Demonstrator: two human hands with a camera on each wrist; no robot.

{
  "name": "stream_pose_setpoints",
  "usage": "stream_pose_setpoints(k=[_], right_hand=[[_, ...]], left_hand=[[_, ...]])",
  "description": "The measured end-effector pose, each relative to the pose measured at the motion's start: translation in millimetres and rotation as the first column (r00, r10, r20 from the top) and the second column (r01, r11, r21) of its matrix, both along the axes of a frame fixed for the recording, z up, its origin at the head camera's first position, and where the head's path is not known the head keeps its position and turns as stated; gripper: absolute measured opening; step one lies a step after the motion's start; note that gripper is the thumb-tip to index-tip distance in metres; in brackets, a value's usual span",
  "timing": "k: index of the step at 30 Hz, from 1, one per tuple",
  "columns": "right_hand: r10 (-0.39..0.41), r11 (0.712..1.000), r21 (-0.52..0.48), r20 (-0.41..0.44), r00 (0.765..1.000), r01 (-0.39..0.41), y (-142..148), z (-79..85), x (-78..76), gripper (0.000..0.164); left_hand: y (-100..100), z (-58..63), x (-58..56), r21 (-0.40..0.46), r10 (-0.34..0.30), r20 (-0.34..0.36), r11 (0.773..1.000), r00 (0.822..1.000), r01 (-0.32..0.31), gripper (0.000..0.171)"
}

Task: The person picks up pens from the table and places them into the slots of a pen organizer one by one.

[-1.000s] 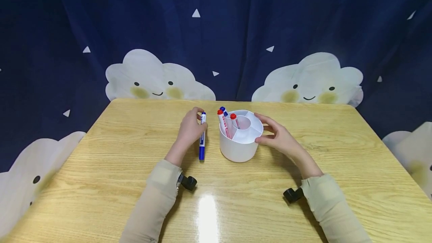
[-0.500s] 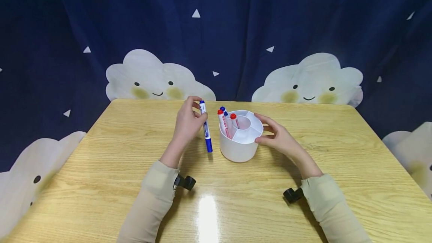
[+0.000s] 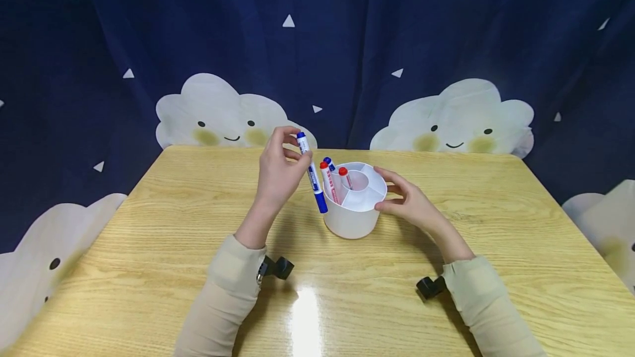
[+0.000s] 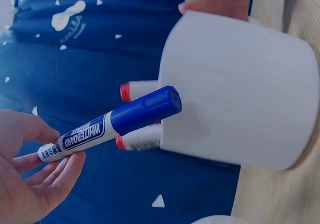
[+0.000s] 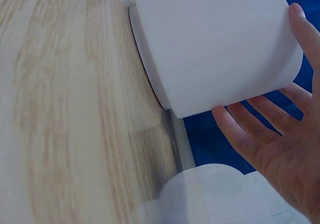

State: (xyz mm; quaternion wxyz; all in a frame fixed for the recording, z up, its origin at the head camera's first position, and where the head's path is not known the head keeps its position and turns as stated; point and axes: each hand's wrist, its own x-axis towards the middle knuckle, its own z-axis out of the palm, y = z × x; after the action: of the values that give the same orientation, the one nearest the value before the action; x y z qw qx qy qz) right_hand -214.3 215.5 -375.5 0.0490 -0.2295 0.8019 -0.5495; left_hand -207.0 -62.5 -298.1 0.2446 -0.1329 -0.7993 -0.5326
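Note:
My left hand pinches a blue-capped whiteboard marker near its upper end, above the table. The marker slants, its blue cap low and overlapping the near left wall of a white pen holder in the head view. This round holder has divided compartments about a central ring. Two red-capped markers and another blue-capped marker stand in it toward the left. On the right side, my right hand grips the holder, with thumb and fingertips spread around its rim and wall.
The pen holder stands on a light wood table. Behind the table's far edge hangs a dark blue curtain with white clouds and triangles. A black wrist camera sits by the left cuff, another by the right.
My left hand has lifted the blue-capped marker off the table and carried it right toward the pen holder, its lower end swinging right. My right hand and the holder have stayed put.

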Motion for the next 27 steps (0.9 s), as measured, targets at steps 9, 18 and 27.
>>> stream_pose_setpoints(k=[9,18,27], right_hand=[[-0.007,1.000,0.010,0.003,1.000,0.007,-0.1,-1.6,0.5,0.074],[-0.009,1.000,0.028,-0.002,1.000,0.009,1.2,-3.4,-1.6,0.073],[-0.010,1.000,0.027,-0.005,1.000,0.010,0.9,-3.8,-2.2,0.073]], left_hand=[[10.1,9.1,8.3,0.071,-0.013,-0.098,0.997,0.995,0.020,0.038],[21.5,4.6,11.3,0.108,-0.071,-0.135,0.990,0.988,0.086,0.037],[27.0,-5.5,12.7,0.082,-0.111,-0.113,0.989,0.987,0.121,0.035]])
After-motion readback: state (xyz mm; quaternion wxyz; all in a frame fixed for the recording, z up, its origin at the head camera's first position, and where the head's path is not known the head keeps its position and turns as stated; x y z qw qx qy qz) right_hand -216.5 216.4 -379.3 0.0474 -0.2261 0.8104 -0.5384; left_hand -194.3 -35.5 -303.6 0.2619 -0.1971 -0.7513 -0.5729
